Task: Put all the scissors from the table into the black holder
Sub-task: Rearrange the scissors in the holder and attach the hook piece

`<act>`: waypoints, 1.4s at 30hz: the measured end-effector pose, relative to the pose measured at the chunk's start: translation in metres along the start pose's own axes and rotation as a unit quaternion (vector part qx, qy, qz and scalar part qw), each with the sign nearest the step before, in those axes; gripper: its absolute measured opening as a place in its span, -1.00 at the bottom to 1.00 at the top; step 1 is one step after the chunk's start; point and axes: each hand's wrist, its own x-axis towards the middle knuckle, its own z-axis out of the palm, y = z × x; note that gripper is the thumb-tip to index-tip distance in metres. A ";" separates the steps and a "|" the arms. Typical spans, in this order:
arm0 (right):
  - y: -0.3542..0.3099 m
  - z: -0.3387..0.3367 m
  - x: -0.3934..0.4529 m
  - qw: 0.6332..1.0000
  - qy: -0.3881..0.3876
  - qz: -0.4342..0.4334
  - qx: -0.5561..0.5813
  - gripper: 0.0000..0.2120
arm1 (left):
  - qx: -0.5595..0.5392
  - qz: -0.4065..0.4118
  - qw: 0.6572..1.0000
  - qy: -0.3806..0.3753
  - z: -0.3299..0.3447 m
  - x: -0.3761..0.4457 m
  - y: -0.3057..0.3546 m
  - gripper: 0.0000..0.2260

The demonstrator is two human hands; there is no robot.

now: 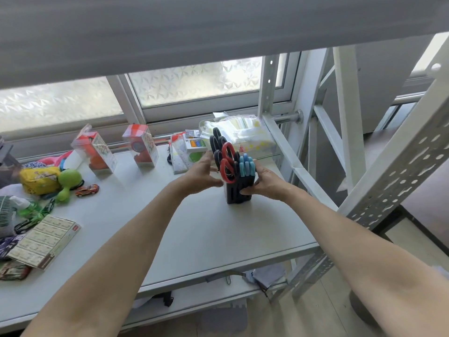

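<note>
The black holder (234, 193) stands upright on the white table (199, 229), right of centre. Several scissors stick up out of it: black-handled scissors (217, 142) at the back, red-handled scissors (228, 164) in the middle, blue-handled scissors (246, 166) on the right. My right hand (263, 183) grips the holder's right side, thumb on its front. My left hand (202, 173) is just left of the holder with fingers spread and fingertips near the red and black handles; whether it touches them I cannot tell.
Behind the holder lie a clear bag of cloths (243, 135) and small packets (184, 154). Two clear gift boxes (141, 147) stand at the back. Toys, a toy car (87, 190) and a flat card box (46, 239) crowd the left. A metal rack frame (388, 186) rises on the right.
</note>
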 end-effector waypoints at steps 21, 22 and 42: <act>-0.046 -0.013 -0.023 0.988 0.044 -0.145 -0.029 -0.26 | -0.125 0.095 0.987 0.018 -0.026 -0.011 0.028 -0.04; -0.047 -0.013 -0.022 0.989 0.037 -0.140 -0.037 -0.23 | -0.132 0.090 0.987 0.019 -0.024 -0.011 0.030 -0.05; -0.048 -0.023 -0.003 0.993 -0.033 -0.098 -0.053 -0.09 | -0.155 0.122 0.974 0.109 0.005 -0.022 0.027 -0.09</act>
